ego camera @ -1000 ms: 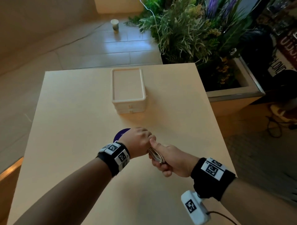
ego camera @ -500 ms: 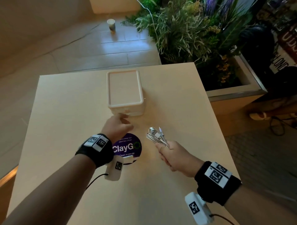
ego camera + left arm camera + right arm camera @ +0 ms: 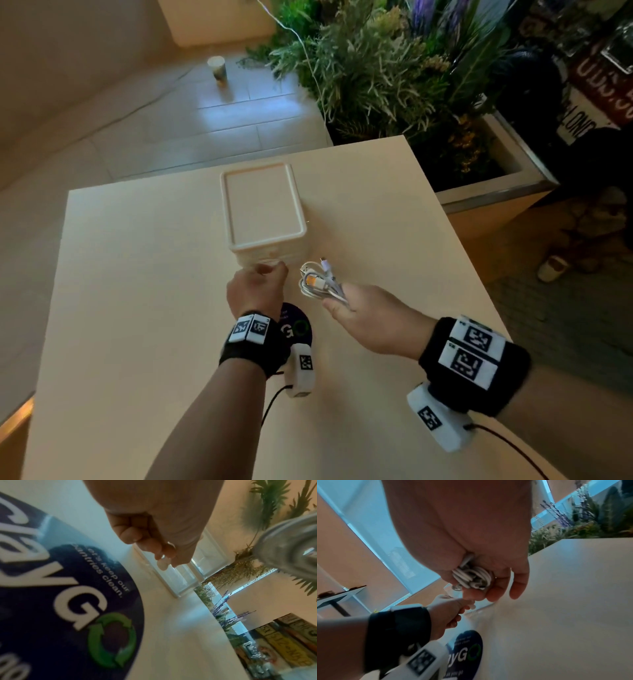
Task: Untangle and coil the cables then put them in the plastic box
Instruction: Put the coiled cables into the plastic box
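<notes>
A white plastic box [image 3: 263, 205] with its lid on stands in the middle of the table. My left hand [image 3: 265, 274] is at the box's near wall; its curled fingers [image 3: 150, 545] pinch a small white tab [image 3: 163, 564] there. My right hand [image 3: 342, 303] grips a coiled white cable [image 3: 318, 281] just right of the left hand, a little above the table and short of the box. An orange-tipped plug and a second plug stick out of the coil. In the right wrist view the coil [image 3: 471, 577] is bunched inside the fingers.
A round dark purple sticker [image 3: 297, 330] lies on the table [image 3: 137, 308] under my left wrist. A planter full of plants [image 3: 394, 78] stands beyond the table's far right corner. A paper cup [image 3: 216, 70] sits on the floor far behind.
My left hand let go of the cable bundle and reached forward to the box's near wall. The right hand kept the coil and carried it forward towards the box.
</notes>
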A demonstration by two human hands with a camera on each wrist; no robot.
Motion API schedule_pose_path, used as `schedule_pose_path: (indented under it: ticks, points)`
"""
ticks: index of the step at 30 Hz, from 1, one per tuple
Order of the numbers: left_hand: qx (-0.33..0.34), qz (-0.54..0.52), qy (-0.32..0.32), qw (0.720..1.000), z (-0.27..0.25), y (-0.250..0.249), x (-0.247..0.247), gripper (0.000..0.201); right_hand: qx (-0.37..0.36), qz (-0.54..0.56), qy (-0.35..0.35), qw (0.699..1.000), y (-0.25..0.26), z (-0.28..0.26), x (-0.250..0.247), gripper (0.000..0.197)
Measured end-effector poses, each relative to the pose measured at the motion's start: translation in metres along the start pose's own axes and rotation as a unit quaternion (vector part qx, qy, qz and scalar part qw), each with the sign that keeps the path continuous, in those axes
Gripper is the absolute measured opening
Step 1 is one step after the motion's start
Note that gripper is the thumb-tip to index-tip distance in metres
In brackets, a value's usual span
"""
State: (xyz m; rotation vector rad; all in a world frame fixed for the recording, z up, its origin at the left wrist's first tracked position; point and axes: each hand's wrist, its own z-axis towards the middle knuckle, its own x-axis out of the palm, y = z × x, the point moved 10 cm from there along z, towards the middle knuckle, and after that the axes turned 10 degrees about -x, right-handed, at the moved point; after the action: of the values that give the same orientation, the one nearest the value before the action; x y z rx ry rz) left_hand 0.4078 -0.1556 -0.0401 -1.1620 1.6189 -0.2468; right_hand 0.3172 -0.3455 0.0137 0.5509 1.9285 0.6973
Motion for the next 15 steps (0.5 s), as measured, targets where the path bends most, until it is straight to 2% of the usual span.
schedule_pose_path:
  ticks: [3,8,12,15]
  points:
    - [-0.021,-0.006,-0.005,1.0,-0.018,0.012,-0.01,0.029,-0.005,-0.104,0.001,0.995,0.018,0.019,-0.007,0.036]
    - [-0.018,0.015,-0.02,1.0,-0.045,0.04,-0.011,0.024,-0.024,-0.257,0.005,0.966,0.038,0.055,0.003,0.037]
    - [-0.02,0.022,-0.031,0.999,-0.063,0.056,-0.006,0.02,-0.012,-0.404,0.045,0.914,0.047,0.075,0.028,0.029]
    - [-0.029,0.005,-0.027,0.999,-0.073,0.068,-0.001,0.016,0.024,-0.478,0.058,0.876,0.05,0.087,0.04,0.031]
